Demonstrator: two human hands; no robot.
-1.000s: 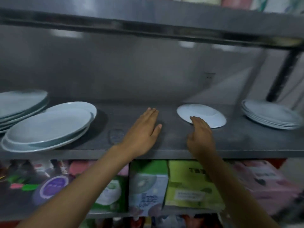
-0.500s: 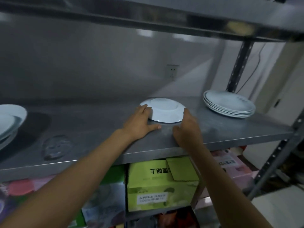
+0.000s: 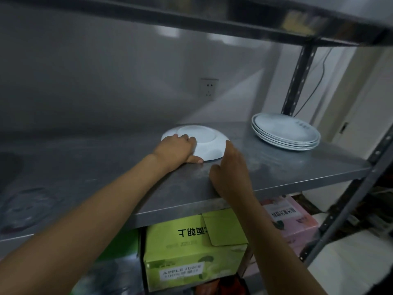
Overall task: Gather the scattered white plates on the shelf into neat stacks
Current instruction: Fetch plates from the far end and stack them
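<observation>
A single white plate [image 3: 207, 143] lies upside down, foot ring up, in the middle of the steel shelf [image 3: 276, 169]. My left hand [image 3: 175, 150] grips its left rim, fingers curled over the top and thumb along the front edge. My right hand [image 3: 229, 173] is at the plate's right side, fingers apart, with a fingertip touching the rim. A neat stack of several white plates [image 3: 286, 132] stands at the shelf's far right, a short gap away from the single plate.
An upper shelf [image 3: 212, 15] hangs low overhead. A perforated upright post [image 3: 297, 75] stands behind the stack. A wall socket [image 3: 209, 88] is at the back. Below the shelf sit a green apple-juice box [image 3: 191, 252] and a pink box [image 3: 291, 218].
My view has swung right, so the left-hand plates have left the frame. Both hands reached forward to the single plate; the left hand's fingers now curl over its rim.
</observation>
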